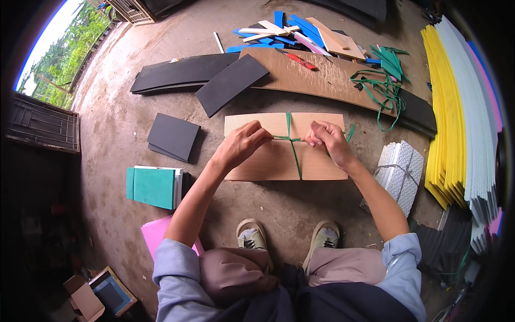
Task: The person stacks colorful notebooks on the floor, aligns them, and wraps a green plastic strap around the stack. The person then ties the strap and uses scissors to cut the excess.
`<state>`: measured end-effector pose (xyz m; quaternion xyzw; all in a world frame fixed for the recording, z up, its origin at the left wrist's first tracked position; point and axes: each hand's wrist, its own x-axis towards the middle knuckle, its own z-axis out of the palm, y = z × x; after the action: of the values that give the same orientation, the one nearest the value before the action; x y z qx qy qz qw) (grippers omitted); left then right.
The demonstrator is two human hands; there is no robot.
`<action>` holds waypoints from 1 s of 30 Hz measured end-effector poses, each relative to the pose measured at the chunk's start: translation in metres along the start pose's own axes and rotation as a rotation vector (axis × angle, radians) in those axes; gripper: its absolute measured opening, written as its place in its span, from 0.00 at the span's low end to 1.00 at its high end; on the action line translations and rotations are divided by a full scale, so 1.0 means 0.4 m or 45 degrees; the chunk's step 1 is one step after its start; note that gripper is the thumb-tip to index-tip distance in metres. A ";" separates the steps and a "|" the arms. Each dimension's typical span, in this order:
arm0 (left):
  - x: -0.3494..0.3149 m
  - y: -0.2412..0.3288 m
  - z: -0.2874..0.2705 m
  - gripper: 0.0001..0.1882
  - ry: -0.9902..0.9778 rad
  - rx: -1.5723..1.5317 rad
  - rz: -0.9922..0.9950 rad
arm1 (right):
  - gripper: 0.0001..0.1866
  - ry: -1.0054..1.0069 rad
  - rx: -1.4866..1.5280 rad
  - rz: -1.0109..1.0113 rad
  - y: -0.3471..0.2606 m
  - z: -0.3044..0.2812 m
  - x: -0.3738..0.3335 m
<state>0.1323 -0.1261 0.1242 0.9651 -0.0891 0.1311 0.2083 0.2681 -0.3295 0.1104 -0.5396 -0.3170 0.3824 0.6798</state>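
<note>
A bundle of peach-coloured ribbed sheets (257,158) lies flat on the floor in front of my feet. Green plastic string (295,161) runs around it lengthwise and crosswise, crossing near the middle of the top. My left hand (247,140) pinches one end of the string just left of the crossing. On the other side, my right hand (328,140) grips the other end with curled fingers. Between both hands the string is stretched over the bundle's top. A loose green tail sticks out beyond my right hand.
A red-handled cutter (301,60) rests on a brown board (332,83) beyond the bundle, near tangled green string (383,96). Dark sheets (174,136) and a teal stack (153,187) lie left. A tied white bundle (398,177) and tall yellow sheets (445,123) stand right.
</note>
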 end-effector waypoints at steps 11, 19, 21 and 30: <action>0.066 0.033 0.060 0.19 -0.014 -1.625 -0.273 | 0.24 -0.288 0.208 -0.060 -0.039 0.024 0.015; 0.070 -0.031 0.030 0.10 -0.349 -0.473 0.324 | 0.20 -0.027 -0.041 0.286 0.000 0.010 0.019; 0.051 -0.047 0.038 0.09 -0.323 -0.547 0.338 | 0.19 0.005 -0.062 0.243 -0.004 0.017 0.015; 0.059 -0.061 0.044 0.10 -0.354 -0.662 0.263 | 0.20 0.005 0.048 0.167 0.018 -0.013 -0.003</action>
<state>0.1641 -0.1146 0.1062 0.8739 -0.2450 -0.0087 0.4197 0.2705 -0.3321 0.1021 -0.5472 -0.2723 0.4311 0.6638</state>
